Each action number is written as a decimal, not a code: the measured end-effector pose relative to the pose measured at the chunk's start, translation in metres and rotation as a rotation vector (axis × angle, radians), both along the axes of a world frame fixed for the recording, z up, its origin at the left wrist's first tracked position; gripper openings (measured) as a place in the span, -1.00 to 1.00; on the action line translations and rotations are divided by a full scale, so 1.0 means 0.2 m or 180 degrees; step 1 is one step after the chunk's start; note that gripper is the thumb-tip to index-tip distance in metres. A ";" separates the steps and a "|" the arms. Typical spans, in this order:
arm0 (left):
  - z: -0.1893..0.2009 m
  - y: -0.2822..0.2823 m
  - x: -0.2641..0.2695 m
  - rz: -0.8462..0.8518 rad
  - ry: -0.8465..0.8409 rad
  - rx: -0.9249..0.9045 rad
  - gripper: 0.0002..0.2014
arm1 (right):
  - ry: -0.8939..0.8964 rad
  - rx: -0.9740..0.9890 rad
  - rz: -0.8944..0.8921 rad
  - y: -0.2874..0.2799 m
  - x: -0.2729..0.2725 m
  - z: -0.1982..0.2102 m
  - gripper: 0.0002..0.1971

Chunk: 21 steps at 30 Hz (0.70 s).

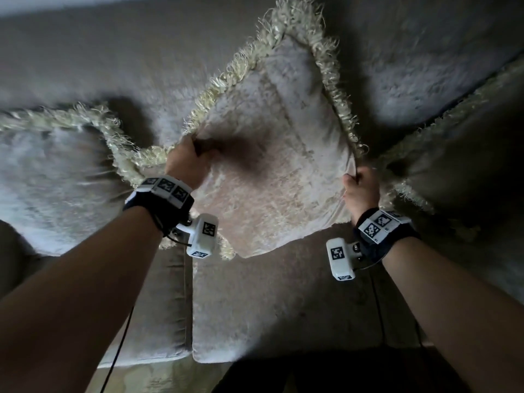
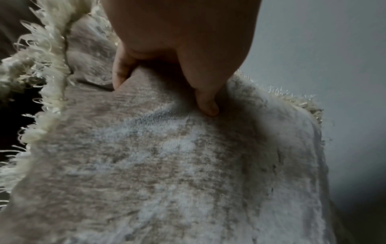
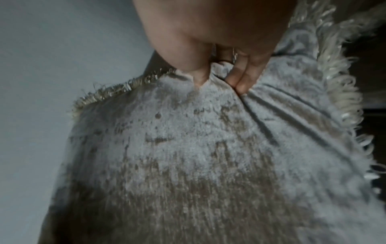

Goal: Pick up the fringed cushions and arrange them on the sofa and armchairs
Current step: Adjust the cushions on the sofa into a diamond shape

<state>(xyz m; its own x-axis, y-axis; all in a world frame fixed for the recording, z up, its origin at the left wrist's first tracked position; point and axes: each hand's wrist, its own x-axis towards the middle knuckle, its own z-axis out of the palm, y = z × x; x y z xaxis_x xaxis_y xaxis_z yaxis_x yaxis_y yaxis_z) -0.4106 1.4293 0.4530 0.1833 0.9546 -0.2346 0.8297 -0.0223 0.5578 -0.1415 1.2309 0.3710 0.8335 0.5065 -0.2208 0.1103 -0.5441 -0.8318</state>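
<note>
A pale velvet cushion (image 1: 272, 154) with a cream fringe (image 1: 286, 21) stands on one corner against the sofa back (image 1: 113, 61). My left hand (image 1: 184, 158) grips its left corner, fingers curled into the fabric (image 2: 167, 165). My right hand (image 1: 360, 188) pinches the right corner, bunching the cloth (image 3: 188, 140) into folds. A second fringed cushion (image 1: 54, 171) leans at the left, its fringe touching the held one. A third fringed cushion (image 1: 453, 154) lies at the right in shadow.
The beige sofa seat (image 1: 269, 302) lies below the held cushion, split by a seam (image 1: 188, 293) from the left seat pad. The floor (image 1: 158, 375) shows at the bottom edge. Cables hang from both wrist cameras.
</note>
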 end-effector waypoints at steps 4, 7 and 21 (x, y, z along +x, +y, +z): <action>-0.05 -0.01 -0.08 0.0366 -0.0659 -0.0343 -0.31 | -0.0363 0.0290 0.0008 0.08 0.06 0.17 -0.92; -0.15 -0.03 -0.09 0.0532 -0.0916 -0.0499 -0.30 | -0.0533 0.0394 0.0082 0.11 0.13 0.25 -0.87; -0.14 -0.09 0.11 0.0635 -0.0724 -0.0338 -0.57 | -0.0758 0.0405 0.0081 0.21 0.38 0.15 -0.86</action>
<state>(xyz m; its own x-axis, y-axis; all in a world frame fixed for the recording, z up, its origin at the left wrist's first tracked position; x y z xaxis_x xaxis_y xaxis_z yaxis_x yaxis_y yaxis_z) -0.3883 1.4117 0.4245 0.0543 0.9494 -0.3092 0.6655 0.1965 0.7200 -0.0653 1.2724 0.4004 0.8409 0.5391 0.0468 0.3234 -0.4314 -0.8422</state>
